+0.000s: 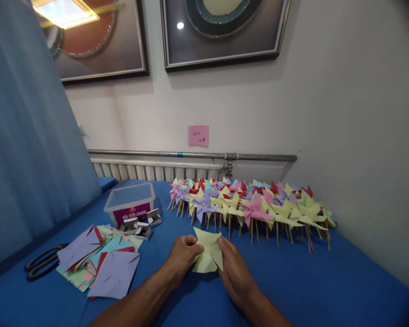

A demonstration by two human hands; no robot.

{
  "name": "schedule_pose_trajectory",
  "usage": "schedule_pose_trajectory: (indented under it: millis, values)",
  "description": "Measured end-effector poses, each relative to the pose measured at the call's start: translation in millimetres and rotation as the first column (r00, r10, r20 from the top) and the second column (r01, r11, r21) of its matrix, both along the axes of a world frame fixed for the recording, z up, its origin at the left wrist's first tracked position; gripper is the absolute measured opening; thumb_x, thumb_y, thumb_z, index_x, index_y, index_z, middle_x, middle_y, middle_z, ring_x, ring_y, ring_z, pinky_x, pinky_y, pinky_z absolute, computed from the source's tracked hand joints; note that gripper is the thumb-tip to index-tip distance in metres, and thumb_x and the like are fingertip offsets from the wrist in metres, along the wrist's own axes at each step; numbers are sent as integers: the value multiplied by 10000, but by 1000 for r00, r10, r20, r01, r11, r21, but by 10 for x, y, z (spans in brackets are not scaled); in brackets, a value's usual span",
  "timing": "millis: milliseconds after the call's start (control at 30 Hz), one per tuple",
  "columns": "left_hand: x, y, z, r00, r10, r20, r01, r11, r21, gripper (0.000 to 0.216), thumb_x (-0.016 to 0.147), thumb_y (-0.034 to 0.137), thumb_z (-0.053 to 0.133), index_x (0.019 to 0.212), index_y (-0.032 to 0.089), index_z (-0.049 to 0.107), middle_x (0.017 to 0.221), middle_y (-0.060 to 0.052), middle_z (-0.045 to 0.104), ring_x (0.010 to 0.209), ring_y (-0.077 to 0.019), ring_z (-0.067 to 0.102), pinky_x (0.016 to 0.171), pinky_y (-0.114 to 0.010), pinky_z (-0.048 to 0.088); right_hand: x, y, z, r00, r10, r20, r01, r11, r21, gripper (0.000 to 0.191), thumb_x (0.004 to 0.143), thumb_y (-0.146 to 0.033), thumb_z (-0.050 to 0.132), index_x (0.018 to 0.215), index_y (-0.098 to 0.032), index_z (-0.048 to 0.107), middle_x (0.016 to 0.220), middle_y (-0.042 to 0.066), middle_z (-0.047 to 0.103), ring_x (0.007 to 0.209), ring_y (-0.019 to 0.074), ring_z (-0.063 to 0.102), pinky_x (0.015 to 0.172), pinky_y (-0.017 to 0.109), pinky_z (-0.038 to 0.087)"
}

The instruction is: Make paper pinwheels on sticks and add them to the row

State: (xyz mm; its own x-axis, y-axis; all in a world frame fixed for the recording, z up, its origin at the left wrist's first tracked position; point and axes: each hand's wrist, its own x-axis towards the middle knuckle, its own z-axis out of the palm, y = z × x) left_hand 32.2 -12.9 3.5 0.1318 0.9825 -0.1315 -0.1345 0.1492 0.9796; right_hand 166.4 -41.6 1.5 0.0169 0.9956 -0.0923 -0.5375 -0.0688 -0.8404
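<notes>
Both of my hands hold a pale yellow paper square with cut, folded corners, low over the blue table. My left hand pinches its left edge with closed fingers. My right hand grips its right side, thumb on the paper. Behind them lies a long row of finished paper pinwheels on wooden sticks, in yellow, pink, purple, red and light blue.
A pile of cut coloured paper squares lies at the left, with black scissors beside it. A clear plastic tub and small open boxes stand behind. A radiator and pipe run along the wall, a blue curtain hangs left.
</notes>
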Motion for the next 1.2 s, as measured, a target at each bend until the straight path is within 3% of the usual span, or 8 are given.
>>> schedule_pose_trajectory:
  millis: [167, 333, 900, 1200]
  values:
    - [14, 10, -23, 1000, 9, -24, -8, 1000, 5, 193, 535, 294, 696, 584, 175, 551, 491, 10, 576, 418, -92, 443, 436, -220, 335, 2, -41, 58, 999, 31, 23, -31, 999, -8, 417, 640, -524, 840, 858, -207, 680, 714, 2, 708, 660, 187, 643, 614, 276, 473]
    - [17, 5, 0, 998, 5, -55, -3, 1000, 20, 166, 552, 265, 678, 561, 181, 535, 461, 31, 522, 406, -79, 390, 427, -216, 293, -4, -6, 8, 995, 36, 93, -37, 999, 9, 467, 607, -490, 872, 904, -203, 655, 692, -20, 669, 596, 150, 580, 572, 257, 433]
    - [26, 34, -54, 997, 31, -75, -30, 999, 12, 165, 546, 202, 685, 534, 178, 523, 432, 39, 494, 386, -73, 365, 408, -210, 257, 129, 186, -178, 955, -14, 298, -21, 993, 113, 436, 576, -427, 876, 857, -203, 629, 632, -45, 638, 554, 140, 570, 548, 248, 434]
    - [19, 80, -145, 1000, 23, -17, -23, 1000, 15, 200, 536, 249, 727, 565, 170, 547, 469, 23, 550, 402, -82, 415, 433, -213, 295, 97, 180, -160, 971, -7, 240, -35, 985, 172, 428, 629, -434, 847, 904, -210, 609, 767, 4, 704, 648, 188, 634, 616, 292, 492]
